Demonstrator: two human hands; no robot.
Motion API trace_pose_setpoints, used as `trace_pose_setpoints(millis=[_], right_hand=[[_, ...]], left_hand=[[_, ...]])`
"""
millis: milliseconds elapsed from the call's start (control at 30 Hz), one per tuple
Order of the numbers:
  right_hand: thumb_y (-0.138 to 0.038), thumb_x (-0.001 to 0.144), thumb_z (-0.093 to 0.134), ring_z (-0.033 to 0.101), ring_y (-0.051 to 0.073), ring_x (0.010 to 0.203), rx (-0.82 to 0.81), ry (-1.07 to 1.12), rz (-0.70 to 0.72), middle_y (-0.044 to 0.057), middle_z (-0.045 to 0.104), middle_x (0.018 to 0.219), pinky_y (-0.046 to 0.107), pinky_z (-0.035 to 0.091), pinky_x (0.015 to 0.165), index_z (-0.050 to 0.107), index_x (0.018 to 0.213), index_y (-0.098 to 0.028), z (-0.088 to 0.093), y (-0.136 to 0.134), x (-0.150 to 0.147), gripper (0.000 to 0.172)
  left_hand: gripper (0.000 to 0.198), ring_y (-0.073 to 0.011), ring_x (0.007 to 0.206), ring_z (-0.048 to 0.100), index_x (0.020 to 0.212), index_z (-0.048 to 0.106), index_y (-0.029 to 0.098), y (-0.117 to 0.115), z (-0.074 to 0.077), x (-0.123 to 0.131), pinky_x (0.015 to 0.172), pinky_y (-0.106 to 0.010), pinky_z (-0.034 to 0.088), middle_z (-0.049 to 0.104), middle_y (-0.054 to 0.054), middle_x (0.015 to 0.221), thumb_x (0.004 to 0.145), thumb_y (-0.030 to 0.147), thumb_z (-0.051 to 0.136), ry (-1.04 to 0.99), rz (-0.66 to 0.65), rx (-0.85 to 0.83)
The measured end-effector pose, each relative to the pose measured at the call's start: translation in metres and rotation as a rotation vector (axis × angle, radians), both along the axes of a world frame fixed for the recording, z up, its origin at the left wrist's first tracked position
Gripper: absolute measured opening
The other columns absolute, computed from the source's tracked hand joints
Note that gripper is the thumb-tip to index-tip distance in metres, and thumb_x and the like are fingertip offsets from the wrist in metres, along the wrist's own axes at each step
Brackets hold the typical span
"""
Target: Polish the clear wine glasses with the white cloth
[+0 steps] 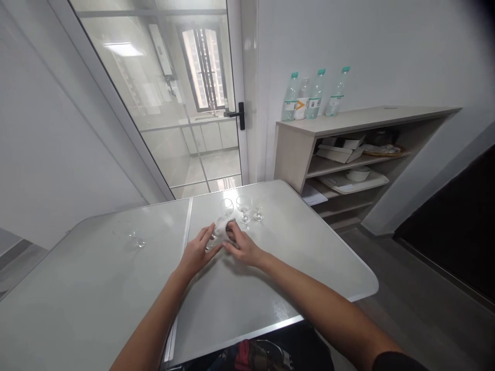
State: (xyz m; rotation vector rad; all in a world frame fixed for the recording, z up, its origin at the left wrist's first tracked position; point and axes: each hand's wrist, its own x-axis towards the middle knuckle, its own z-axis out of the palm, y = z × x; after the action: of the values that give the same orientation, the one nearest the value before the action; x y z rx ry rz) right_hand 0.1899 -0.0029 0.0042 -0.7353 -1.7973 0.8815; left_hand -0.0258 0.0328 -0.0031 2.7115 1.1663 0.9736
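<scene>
Over the middle of the grey table (290, 257), both my hands meet around a white cloth (222, 225) wrapped about a small clear glass. My left hand (198, 252) is closed on the glass's lower part. My right hand (243, 246) is closed on the cloth at the top. Just beyond them three small stemmed glasses stand in a row: one (227, 207) right behind the cloth, one (243, 208) in the middle and one (258, 207) to the right. Another small glass (137, 240) stands alone to the left.
A seam (186, 226) splits the tabletop into two leaves. Behind the table's far right stands a wooden shelf unit (297, 154) with several water bottles (316, 95) on top and trays and boxes inside. A glass sliding door (174, 103) is beyond the table.
</scene>
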Motion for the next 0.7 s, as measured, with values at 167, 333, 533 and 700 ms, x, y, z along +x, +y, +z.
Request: trace_pose_setpoints(millis=[167,333,533,700], right_hand=[[-0.017,0.090,0.057,0.058,0.018,0.080,-0.015,-0.115,0.025,0.001,0.061,0.095,0.031,0.046,0.077,0.038,0.138,-0.023,-0.001,0.004,0.006,0.052],[-0.017,0.090,0.057,0.052,0.015,0.066,-0.129,0.004,0.011,-0.006,0.054,0.077,0.028,0.041,0.068,0.045,0.138,-0.026,0.001,0.003,0.003,0.051],[-0.037,0.089,0.068,0.052,0.015,0.062,-0.290,0.403,-0.157,-0.005,0.058,0.074,0.026,0.041,0.061,0.049,0.126,-0.025,0.001,0.007,-0.002,0.043],[-0.048,0.088,0.071,0.052,0.015,0.066,-0.256,0.407,-0.268,-0.001,0.058,0.082,0.027,0.042,0.063,0.056,0.113,-0.023,0.008,0.005,0.004,0.038]], left_hand=[[0.068,-0.0256,0.104,0.076,0.154,0.033,0.024,-0.001,-0.009,-0.002,0.080,-0.033,0.061,0.071,-0.013,0.129,0.096,0.043,0.064,0.034,-0.081,0.046],[0.058,-0.0235,0.088,0.078,0.139,0.046,0.024,-0.003,-0.008,0.003,0.071,-0.030,0.058,0.077,-0.008,0.114,0.092,0.047,0.070,0.009,0.010,0.095],[0.042,-0.0191,0.077,0.075,0.125,0.062,0.024,-0.010,0.001,0.016,0.063,-0.026,0.051,0.077,-0.007,0.107,0.090,0.046,0.072,-0.062,0.121,0.083],[0.047,-0.0109,0.048,0.053,0.121,0.067,0.024,-0.017,0.013,0.020,0.054,-0.024,0.045,0.067,0.001,0.070,0.083,0.048,0.078,-0.365,0.054,-0.435]])
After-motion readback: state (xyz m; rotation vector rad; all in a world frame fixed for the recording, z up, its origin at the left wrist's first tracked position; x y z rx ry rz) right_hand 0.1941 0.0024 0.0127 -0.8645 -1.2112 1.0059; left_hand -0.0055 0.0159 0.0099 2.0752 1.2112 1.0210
